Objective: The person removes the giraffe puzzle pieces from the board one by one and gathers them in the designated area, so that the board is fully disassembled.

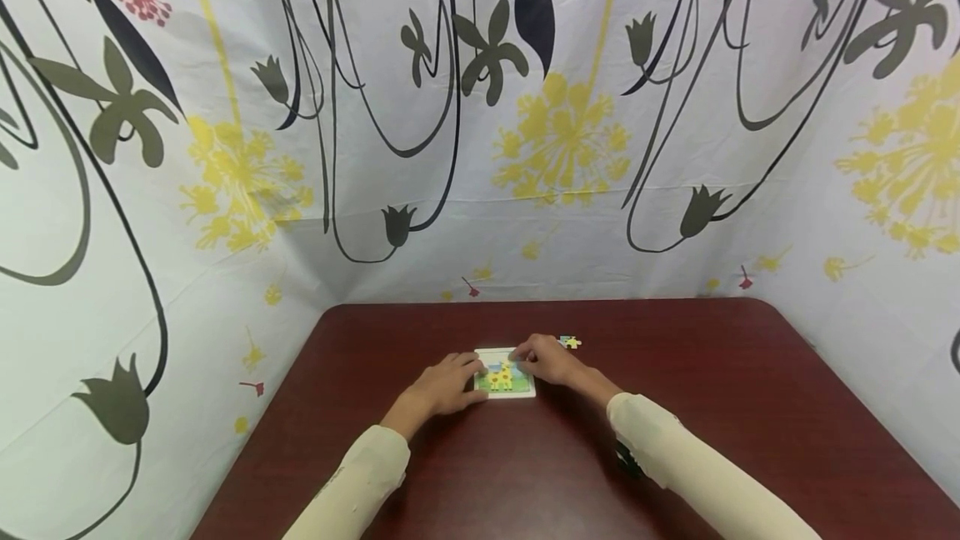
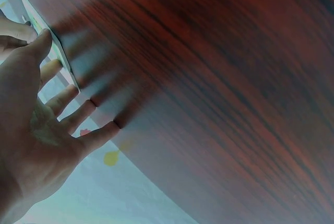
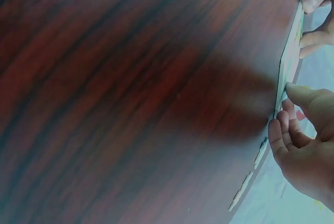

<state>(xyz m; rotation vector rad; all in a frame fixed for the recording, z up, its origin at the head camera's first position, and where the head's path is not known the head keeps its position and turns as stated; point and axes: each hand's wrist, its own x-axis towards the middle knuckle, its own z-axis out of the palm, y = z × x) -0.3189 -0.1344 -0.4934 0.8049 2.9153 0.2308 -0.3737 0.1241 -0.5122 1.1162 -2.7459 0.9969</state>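
A small jigsaw puzzle (image 1: 504, 380) with a yellow giraffe picture lies in a white frame (image 1: 513, 396) on the table. At its left side my left hand (image 1: 446, 383) rests with thumb and fingertips on the frame's edge and picture. In the left wrist view the fingers of this left hand (image 2: 44, 106) are spread, the outer ones reaching down to the tabletop. My right hand (image 1: 553, 361) bends over the puzzle's upper right part. Seen from the right wrist, the thumb of the right hand (image 3: 308, 135) touches the frame's edge; I cannot tell whether it pinches a piece.
Loose puzzle pieces (image 1: 572, 342) lie just beyond the right hand; they show edge-on as thin pieces (image 3: 241, 190) in the right wrist view. The dark red wooden table (image 1: 675, 373) has rounded far corners. A flower-printed cloth (image 1: 480, 232) hangs behind and at both sides.
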